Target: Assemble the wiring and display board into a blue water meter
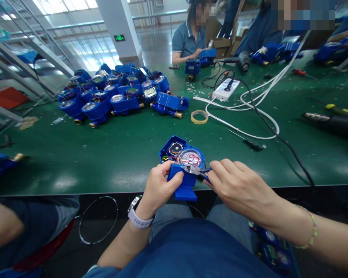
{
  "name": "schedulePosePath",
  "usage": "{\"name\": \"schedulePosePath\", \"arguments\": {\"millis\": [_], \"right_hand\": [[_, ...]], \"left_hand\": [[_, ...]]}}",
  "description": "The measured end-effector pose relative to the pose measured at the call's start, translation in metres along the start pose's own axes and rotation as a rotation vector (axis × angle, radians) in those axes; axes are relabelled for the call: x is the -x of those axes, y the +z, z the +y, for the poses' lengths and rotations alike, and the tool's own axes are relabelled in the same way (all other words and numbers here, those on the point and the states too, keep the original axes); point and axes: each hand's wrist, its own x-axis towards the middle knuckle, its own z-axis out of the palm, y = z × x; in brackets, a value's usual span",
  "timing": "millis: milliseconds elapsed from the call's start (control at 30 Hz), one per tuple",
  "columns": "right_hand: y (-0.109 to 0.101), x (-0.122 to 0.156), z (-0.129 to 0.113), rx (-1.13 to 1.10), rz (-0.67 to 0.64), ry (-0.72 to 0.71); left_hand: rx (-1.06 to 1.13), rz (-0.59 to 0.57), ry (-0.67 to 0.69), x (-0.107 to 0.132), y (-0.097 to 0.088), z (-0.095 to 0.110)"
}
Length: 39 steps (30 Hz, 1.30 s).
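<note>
My left hand (161, 185) pinches a blue plastic cover (185, 191) at the table's front edge, thumb on its face. Just behind the cover lies an opened blue water meter (198, 152), its round dial showing under loose red and yellow wires (191, 157). A square black part sits in the meter's other compartment. My right hand (232, 179) is closed around the handles of a pair of pliers (193, 170). The metal jaws reach over the cover's top edge, beside the wires. Whether the jaws grip a wire cannot be made out.
Many blue water meters (124, 94) crowd the left back of the green table (104, 162). A tape roll (199, 117), a power strip (226, 89) with looping cables, a screwdriver (253, 144) and a heat gun (333, 122) lie rightward. A person (190, 38) works opposite; another's arm is at left.
</note>
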Motion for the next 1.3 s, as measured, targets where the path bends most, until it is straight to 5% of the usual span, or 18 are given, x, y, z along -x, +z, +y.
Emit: {"name": "schedulePosePath", "arguments": {"millis": [400, 800, 1300], "right_hand": [[0.007, 0.0, 0.018, -0.471, 0.093, 0.181], [0.01, 0.002, 0.003, -0.063, 0.09, 0.021], [0.006, -0.004, 0.0, -0.12, 0.021, -0.021]], "left_hand": [[-0.138, 0.005, 0.05, 0.002, 0.001, -0.003], [-0.128, -0.002, 0.064, 0.002, 0.001, -0.004], [-0.188, 0.01, 0.131, 0.004, -0.003, -0.003]]}}
